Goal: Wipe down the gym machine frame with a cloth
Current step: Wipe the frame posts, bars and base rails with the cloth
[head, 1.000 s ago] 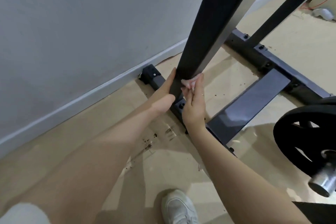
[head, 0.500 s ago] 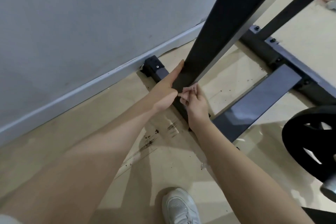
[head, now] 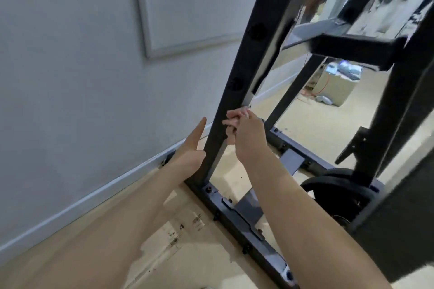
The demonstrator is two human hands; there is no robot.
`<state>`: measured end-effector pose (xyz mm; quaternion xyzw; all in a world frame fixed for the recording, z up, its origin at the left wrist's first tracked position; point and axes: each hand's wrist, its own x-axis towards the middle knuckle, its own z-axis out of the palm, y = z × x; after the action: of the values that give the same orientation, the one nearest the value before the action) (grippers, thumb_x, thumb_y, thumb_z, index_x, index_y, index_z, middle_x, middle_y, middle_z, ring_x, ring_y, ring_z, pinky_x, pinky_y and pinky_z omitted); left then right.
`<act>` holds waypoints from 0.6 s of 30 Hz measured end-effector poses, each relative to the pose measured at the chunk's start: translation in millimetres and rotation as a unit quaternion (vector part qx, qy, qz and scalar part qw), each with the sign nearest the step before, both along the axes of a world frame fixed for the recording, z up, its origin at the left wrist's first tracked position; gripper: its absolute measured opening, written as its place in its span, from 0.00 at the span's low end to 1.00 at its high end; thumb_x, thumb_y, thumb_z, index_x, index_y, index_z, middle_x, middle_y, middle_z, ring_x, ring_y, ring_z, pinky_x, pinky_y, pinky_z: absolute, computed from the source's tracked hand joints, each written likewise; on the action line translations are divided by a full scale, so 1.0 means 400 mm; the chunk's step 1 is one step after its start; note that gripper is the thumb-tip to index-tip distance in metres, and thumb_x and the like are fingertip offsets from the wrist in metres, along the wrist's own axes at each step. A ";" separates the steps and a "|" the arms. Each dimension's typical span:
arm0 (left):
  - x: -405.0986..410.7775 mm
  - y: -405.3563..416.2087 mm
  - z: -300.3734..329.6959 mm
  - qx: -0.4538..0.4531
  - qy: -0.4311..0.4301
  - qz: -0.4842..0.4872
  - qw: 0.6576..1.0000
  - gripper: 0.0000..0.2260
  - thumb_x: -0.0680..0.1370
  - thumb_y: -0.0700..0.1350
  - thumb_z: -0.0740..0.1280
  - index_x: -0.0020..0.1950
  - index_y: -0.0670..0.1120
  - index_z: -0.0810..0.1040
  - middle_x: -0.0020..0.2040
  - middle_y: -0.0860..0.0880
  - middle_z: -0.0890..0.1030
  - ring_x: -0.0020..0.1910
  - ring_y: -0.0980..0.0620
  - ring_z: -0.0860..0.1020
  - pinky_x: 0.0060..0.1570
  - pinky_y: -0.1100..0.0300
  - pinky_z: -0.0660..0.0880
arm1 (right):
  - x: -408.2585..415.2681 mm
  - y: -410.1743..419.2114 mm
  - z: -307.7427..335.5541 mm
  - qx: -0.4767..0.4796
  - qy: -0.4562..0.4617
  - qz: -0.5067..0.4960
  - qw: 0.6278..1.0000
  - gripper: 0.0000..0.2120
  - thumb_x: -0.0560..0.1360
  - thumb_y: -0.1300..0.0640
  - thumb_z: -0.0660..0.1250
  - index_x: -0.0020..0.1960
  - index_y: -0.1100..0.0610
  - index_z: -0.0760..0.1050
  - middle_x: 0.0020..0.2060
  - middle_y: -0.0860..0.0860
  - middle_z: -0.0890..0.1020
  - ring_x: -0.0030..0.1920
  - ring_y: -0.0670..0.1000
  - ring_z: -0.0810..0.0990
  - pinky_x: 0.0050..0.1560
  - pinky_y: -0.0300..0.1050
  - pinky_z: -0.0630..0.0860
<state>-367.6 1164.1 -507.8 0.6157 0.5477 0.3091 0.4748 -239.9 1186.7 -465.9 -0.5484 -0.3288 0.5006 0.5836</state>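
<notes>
pink cloth [head: 234, 118] pinched in right hand [head: 250, 138] fingers against upright post [head: 232, 91]; left hand [head: 191, 150] fingers straight beside it.

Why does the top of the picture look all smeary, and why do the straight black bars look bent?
Head view: the crossbar and the room behind it are smeared by motion blur, while the right hand pinching the pink cloth on the upright post is sharper. The wide-angle lens bows the post and the baseboard. Soft light, faint floor shadows.
</notes>
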 end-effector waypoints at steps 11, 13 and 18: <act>0.078 -0.036 0.363 0.169 -0.026 -0.065 0.983 0.35 0.76 0.28 0.53 0.73 0.61 0.51 0.64 0.64 0.61 0.60 0.72 0.62 0.61 0.79 0.54 | 0.053 -0.040 0.398 0.079 0.054 -0.046 0.994 0.21 0.80 0.66 0.47 0.35 0.61 0.72 0.24 0.53 0.78 0.26 0.49 0.73 0.24 0.35 0.67; 0.098 -0.029 0.430 0.209 -0.041 -0.061 0.975 0.34 0.76 0.28 0.54 0.69 0.62 0.52 0.59 0.65 0.63 0.52 0.75 0.65 0.51 0.86 0.58 | 0.055 -0.049 0.418 0.051 0.053 -0.038 0.997 0.21 0.81 0.65 0.48 0.33 0.61 0.71 0.19 0.50 0.76 0.22 0.48 0.70 0.21 0.33 0.65; 0.133 0.016 0.538 0.300 -0.047 -0.046 0.952 0.37 0.73 0.27 0.55 0.76 0.54 0.51 0.70 0.63 0.59 0.66 0.70 0.57 0.68 0.71 0.57 | 0.084 -0.063 0.527 0.182 -0.049 -0.077 0.979 0.18 0.80 0.69 0.51 0.39 0.58 0.74 0.31 0.53 0.79 0.32 0.49 0.77 0.36 0.40 0.75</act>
<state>-314.5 1170.6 -292.7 0.7392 0.3778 0.4657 0.3066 -206.5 1161.5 -255.2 -0.4805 -0.3999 0.3586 0.6933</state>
